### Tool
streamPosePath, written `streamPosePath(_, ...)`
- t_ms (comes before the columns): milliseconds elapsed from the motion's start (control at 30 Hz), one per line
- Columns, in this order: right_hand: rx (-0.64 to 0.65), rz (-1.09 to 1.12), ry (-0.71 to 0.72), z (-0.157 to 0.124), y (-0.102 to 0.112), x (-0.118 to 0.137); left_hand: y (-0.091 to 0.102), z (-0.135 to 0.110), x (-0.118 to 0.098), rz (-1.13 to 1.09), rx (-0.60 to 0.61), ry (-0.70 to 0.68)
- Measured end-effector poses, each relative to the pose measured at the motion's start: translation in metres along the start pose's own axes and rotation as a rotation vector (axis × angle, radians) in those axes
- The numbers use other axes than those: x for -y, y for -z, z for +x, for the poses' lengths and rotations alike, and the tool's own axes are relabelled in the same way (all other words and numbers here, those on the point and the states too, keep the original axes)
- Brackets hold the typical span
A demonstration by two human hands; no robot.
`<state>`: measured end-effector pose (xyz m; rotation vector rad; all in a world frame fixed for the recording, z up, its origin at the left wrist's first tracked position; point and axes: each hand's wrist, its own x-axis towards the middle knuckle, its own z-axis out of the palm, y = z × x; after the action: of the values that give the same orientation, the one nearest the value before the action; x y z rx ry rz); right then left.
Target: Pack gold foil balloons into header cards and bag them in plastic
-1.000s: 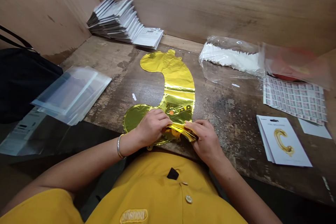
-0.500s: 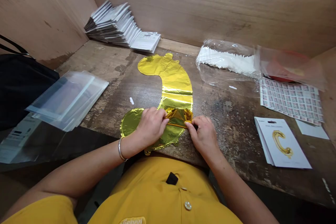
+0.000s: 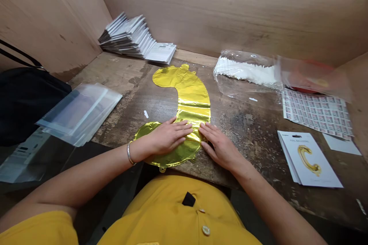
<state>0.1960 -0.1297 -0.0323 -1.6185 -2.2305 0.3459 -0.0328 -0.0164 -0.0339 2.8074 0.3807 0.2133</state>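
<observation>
A gold foil balloon in the shape of a letter C [image 3: 190, 97] lies flat and deflated on the wooden workbench [image 3: 247, 138], its curve running away from me. My left hand [image 3: 169, 136] rests palm down on the lower lobe of the foil, with a bangle on the wrist. My right hand [image 3: 218, 147] presses beside it, fingertips on the foil near the fold. Neither hand grips anything. The foil under my palms is hidden.
A packaged gold C balloon card stack [image 3: 309, 159] and a printed sticker sheet [image 3: 317, 113] lie at the right. Clear bags [image 3: 244, 71] stand behind them. Clear plastic sleeves [image 3: 82, 113] lie at the left, with stacked cards [image 3: 129, 36] at the back corner.
The folded foil flap held between my hands a moment ago now lies flat. Both hands have let go and spread palm down on the balloon.
</observation>
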Motion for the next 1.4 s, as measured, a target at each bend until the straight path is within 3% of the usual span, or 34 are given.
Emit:
streamPosePath(67,0.006,0.018,-0.024,0.0,-0.001,-0.001,0.0,-0.004,0.001,-0.021,-0.029,0.03)
streamPosePath(233,-0.137,-0.121,-0.089,0.008,-0.007,0.016,0.0,-0.009,-0.003,-0.055,-0.126,0.105)
streamPosePath(333,-0.214,-0.141,-0.124,0.008,0.008,0.025,0.015,-0.002,-0.001,-0.125,-0.16,0.173)
streamPosePath(400,-0.315,-0.028,-0.191,-0.005,0.027,0.025,0.03,0.011,-0.001,-0.22,-0.292,0.308)
streamPosePath(467,-0.531,0.161,-0.339,-0.032,0.048,0.019,0.041,0.03,-0.007,-0.31,-0.46,0.422)
streamPosePath(533,-0.866,0.357,-0.557,-0.07,0.065,0.003,0.039,0.06,-0.022,-0.348,-0.505,0.341)
streamPosePath(600,-1.24,0.512,-0.735,-0.112,0.077,-0.021,0.024,0.1,-0.045,-0.328,-0.383,0.079)
streamPosePath(667,-1.545,0.68,-0.822,-0.149,0.084,-0.046,0.001,0.15,-0.072,-0.273,-0.217,-0.172)
streamPosePath(733,-1.681,0.756,-0.874,-0.178,0.087,-0.067,-0.023,0.203,-0.099,-0.2,-0.088,-0.342)
streamPosePath(867,-1.628,0.871,-0.893,-0.207,0.085,-0.082,-0.058,0.284,-0.139,-0.149,0.098,-0.421)
streamPosePath(967,-1.584,0.934,-0.878,-0.209,0.084,-0.082,-0.072,0.309,-0.15,-0.149,0.104,-0.453)
streamPosePath(1067,-1.57,0.973,-0.821,-0.203,0.093,-0.076,-0.072,0.311,-0.147,-0.205,0.038,-0.496)
streamPosePath(1233,-1.457,0.979,-0.657,-0.167,0.115,-0.055,-0.045,0.301,-0.13,-0.429,-0.004,-0.458)
streamPosePath(1400,-1.303,1.009,-0.639,-0.126,0.112,-0.045,-0.033,0.282,-0.114,-0.392,-0.026,-0.446)
